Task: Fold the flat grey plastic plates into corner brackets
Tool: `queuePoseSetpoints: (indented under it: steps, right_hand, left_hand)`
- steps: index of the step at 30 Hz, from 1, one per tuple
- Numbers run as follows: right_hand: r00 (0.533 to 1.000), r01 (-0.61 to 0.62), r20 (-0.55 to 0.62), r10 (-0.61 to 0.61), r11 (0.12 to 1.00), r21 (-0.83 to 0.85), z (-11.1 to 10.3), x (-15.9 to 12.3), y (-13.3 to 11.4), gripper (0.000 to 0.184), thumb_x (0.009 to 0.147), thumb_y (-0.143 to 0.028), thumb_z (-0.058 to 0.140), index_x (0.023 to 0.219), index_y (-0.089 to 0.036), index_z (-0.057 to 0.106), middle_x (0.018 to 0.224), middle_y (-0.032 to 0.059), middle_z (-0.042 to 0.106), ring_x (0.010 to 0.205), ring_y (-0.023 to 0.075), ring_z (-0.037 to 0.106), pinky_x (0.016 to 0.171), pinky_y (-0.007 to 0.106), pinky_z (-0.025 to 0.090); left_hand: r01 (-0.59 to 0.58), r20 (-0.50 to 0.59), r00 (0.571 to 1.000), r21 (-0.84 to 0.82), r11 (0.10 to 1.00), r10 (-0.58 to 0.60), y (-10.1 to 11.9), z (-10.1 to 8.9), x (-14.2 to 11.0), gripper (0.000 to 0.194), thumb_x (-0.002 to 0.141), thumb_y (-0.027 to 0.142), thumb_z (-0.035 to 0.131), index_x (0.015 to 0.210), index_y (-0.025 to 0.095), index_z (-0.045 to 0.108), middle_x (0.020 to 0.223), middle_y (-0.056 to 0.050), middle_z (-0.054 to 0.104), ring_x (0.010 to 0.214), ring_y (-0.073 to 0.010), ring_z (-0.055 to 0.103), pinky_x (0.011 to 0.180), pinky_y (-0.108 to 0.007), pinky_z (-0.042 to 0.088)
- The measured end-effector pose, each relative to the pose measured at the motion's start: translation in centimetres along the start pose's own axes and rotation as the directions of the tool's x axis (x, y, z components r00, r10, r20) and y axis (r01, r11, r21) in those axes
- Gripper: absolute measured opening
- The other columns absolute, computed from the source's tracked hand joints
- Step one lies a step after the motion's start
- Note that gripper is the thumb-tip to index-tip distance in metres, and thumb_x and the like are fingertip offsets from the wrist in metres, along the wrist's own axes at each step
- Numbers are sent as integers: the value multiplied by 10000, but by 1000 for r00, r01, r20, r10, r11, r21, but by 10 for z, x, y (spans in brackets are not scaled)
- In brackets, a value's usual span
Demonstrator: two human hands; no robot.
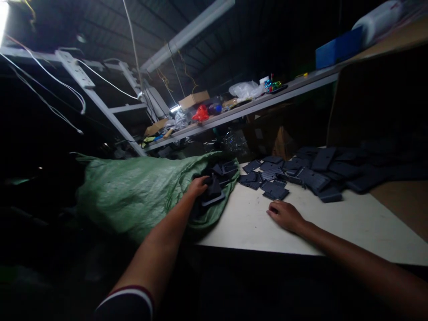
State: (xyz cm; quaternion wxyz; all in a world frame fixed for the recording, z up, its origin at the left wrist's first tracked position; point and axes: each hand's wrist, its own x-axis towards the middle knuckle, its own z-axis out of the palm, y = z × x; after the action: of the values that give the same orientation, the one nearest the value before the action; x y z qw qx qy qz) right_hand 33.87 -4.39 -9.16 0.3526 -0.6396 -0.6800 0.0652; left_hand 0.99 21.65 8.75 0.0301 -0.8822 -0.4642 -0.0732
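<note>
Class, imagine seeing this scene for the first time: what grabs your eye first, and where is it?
Probably the big green sack at the left, its open mouth full of dark parts, with the left hand reaching in. Next, the dark flat pieces scattered along the back of the pale table. Higher up, a bright red bundle stands out on the shelf.

No text, label, brand, number or sign is legible. The white roll point(377, 23) at the upper right carries a small reddish mark; its content cannot be read.
</note>
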Motion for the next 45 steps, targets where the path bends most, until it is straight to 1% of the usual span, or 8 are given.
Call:
queuePoseSetpoints:
  steps: [5,13,22,27,30,34,40,45]
  right_hand:
    - [999,-43,-25,41,996,-77,2,-7,-4,237,994,-336,522,901,-197,691,904,58,677,831,214,621,776,315,435]
    - [1000,-25,-11,24,992,-125,7,-2,0,249,1001,-350,517,918,-189,687,912,70,676,832,229,640,777,333,448]
    - [998,-23,-59,13,986,-167,-10,-2,-6,204,1028,-332,534,1014,-218,703,976,60,707,878,215,669,807,302,508]
    - [963,-157,-258,81,944,-290,-56,22,21,327,1030,-356,506,1276,-188,641,1294,154,644,1210,299,588,1060,409,458]
    - [922,-290,-358,149,877,-382,-79,41,48,450,974,-339,546,1357,-110,605,1383,240,574,1305,392,487,1122,544,371]
    - [919,-344,-346,189,813,-470,-91,56,72,308,886,-307,611,1102,-131,742,1246,242,654,1183,423,533,1013,575,420]
    - [911,-318,-393,126,823,-471,-103,62,73,334,943,-341,536,1046,-118,763,1059,205,715,980,345,638,883,458,508]
    - [954,-135,-298,-12,874,-467,-80,36,32,361,1026,-350,495,1238,-158,716,1181,131,715,1063,280,669,944,388,526]
  left_hand:
    - [65,-46,997,25,998,-64,-46,-5,-1,389,998,358,655,1336,165,635,1327,-123,674,1212,-276,656,1054,-528,530]
    - [-23,21,999,-29,999,24,-45,21,17,416,896,214,691,1309,256,712,1373,-87,700,1285,-280,629,1111,-430,468]
    - [-101,-255,967,-391,915,-2,-67,-33,2,578,849,189,564,1420,204,650,1384,-35,705,1249,-258,643,1126,-369,459]
    - [-193,-476,819,-755,627,-321,-32,-45,-42,577,904,252,520,1470,141,514,1334,-65,686,1118,-253,670,1023,-466,550]
    - [-226,-251,926,-967,117,-281,16,-33,-80,562,899,227,495,1460,234,512,1276,-49,731,1123,-297,714,975,-490,576]
    - [203,173,979,-864,-461,106,82,13,-133,635,882,313,513,1508,208,484,1304,-137,739,1150,-342,730,1064,-537,528]
    - [628,248,776,-396,-671,580,123,95,-193,651,895,409,550,1431,42,570,1383,-248,678,1153,-320,729,987,-420,558]
    - [648,104,753,-287,-706,649,125,107,-219,695,909,465,522,1415,-4,600,1423,-272,642,1183,-353,708,922,-413,576]
